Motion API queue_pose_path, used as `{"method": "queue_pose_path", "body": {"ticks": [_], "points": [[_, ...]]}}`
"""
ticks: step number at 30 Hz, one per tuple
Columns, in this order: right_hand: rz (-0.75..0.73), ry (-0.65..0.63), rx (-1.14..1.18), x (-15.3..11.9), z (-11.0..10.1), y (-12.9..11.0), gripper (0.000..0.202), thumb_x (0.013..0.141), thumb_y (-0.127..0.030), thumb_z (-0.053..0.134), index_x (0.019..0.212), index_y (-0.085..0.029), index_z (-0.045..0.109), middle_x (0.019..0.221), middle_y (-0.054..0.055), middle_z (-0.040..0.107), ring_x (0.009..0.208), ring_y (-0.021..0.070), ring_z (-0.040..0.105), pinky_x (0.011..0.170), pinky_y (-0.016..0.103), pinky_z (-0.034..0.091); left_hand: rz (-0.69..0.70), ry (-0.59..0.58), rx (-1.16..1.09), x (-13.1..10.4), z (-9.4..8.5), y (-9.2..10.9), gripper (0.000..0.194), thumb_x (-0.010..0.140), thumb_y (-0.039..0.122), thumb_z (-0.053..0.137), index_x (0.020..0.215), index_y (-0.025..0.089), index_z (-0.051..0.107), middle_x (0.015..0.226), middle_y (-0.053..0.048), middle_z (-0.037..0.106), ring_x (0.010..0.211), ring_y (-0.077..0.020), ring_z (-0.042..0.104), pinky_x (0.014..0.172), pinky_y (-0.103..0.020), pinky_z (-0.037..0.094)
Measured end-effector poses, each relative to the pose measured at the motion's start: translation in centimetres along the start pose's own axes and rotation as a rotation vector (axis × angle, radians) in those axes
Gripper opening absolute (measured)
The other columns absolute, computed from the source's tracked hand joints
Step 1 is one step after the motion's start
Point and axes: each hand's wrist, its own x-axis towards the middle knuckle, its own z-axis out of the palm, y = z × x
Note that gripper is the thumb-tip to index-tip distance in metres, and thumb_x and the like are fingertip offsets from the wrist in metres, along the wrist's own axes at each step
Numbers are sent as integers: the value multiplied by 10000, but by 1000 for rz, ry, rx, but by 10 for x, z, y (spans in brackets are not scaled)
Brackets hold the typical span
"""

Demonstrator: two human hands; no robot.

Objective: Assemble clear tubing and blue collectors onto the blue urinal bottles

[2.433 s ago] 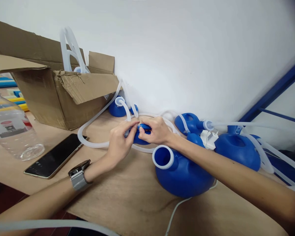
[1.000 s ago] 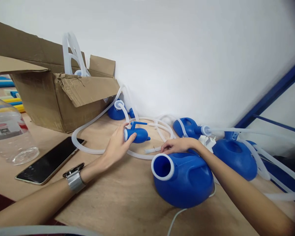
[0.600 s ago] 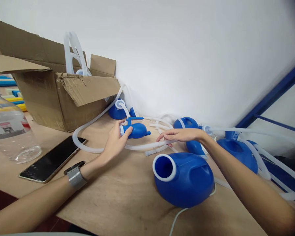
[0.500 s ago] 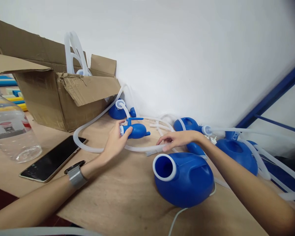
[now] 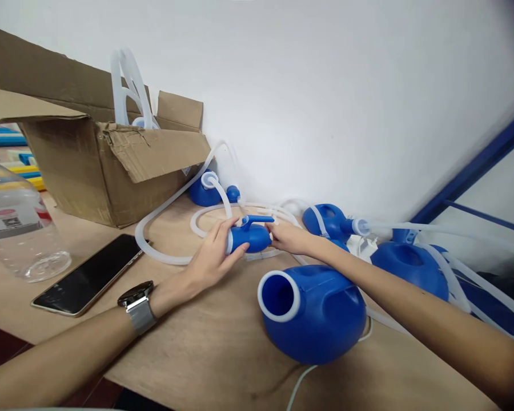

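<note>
My left hand [image 5: 217, 251] is wrapped round the white-rimmed end of a small blue bulb-shaped part [image 5: 253, 238], which has a thin blue arm on top. At the bulb's narrow right tip are the bent fingers of my right hand [image 5: 289, 237]; what they pinch there is too small to make out. Translucent tubing [image 5: 167, 260] loops on the table behind and beside my hands. In front of my right forearm lies a large blue bottle [image 5: 321, 314] on its side, its white-rimmed mouth facing left.
An open cardboard box [image 5: 72, 171] holding white tubes stands at left, near a black phone [image 5: 89, 277] and a clear plastic bottle [image 5: 21, 228]. More blue bottles [image 5: 411, 268] with tubes lie at right. A wall stands behind.
My left hand has shifted right and lower with the blue part. My right hand has moved left, off the tube's end, to the part's tip.
</note>
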Motion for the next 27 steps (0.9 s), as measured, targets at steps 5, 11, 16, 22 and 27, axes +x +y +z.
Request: {"method": "queue_pose_path", "body": {"ticks": [5, 11, 16, 22, 27], "points": [[-87, -182, 187, -1, 6, 3, 466, 845, -328, 788, 1233, -118, 638, 1173, 128, 706, 1013, 257, 678, 891, 345, 537, -100, -7, -32, 0, 3, -2, 532, 1000, 463, 556, 1435, 178, 442, 1401, -151, 584, 1281, -258, 588, 1102, -436, 513], [-148, -315, 92, 0, 6, 7, 329, 879, -299, 726, 1145, -111, 671, 1127, 138, 699, 989, 252, 666, 888, 354, 526, -169, -29, -87, -3, 9, -7, 543, 992, 473, 559, 1437, 185, 442, 1337, -143, 614, 1242, -261, 604, 1106, -463, 500], [-72, -256, 161, -26, -12, 11, 249, 868, -227, 640, 1091, -123, 679, 1111, 129, 693, 950, 244, 643, 847, 345, 489, -163, 20, -122, -1, 5, -1, 504, 996, 477, 546, 1410, 205, 456, 1384, -137, 587, 1291, -251, 566, 1129, -450, 467], [106, -12, 457, -60, -8, 20, 561, 960, -688, 498, 874, -152, 637, 880, 76, 661, 828, 222, 603, 747, 323, 439, -301, 158, -207, 8, -7, 3, 476, 950, 512, 574, 1323, 219, 531, 1204, -86, 643, 1106, -239, 622, 1018, -423, 503], [39, 83, 522, -57, 1, 16, 549, 994, -673, 474, 1133, -176, 659, 965, 69, 694, 898, 234, 618, 839, 338, 462, -314, 208, -314, 8, -12, 9, 452, 928, 509, 598, 1285, 235, 549, 1178, -61, 642, 1048, -207, 628, 898, -337, 528]]}}
